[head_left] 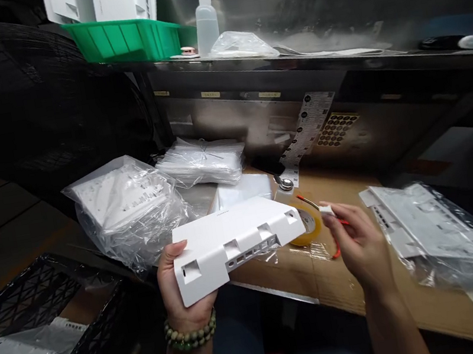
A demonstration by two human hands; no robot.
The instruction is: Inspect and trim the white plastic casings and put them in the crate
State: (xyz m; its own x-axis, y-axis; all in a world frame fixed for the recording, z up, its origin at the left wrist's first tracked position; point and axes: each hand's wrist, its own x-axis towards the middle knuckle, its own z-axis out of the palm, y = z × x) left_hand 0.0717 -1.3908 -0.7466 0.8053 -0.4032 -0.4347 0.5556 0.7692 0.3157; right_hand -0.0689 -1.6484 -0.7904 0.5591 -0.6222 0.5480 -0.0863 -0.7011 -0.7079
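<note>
My left hand [178, 294] grips a white plastic housing [233, 240] from below, its slotted edge turned toward me. A bead bracelet sits on that wrist. My right hand [357, 241] pinches a small white connector [326, 210] with red wires [337, 251], held just right of the housing's end. Behind the two lies a roll of yellow tape [309, 225] on the cardboard-covered bench [371, 293].
Bagged white housings lie at left [127, 209], at back centre [202, 161] and at right [433, 229]. A black crate [53, 325] with more white parts stands at lower left. On the metal shelf [291, 69] behind stand a green bin [129, 38] and a squeeze bottle [206, 23].
</note>
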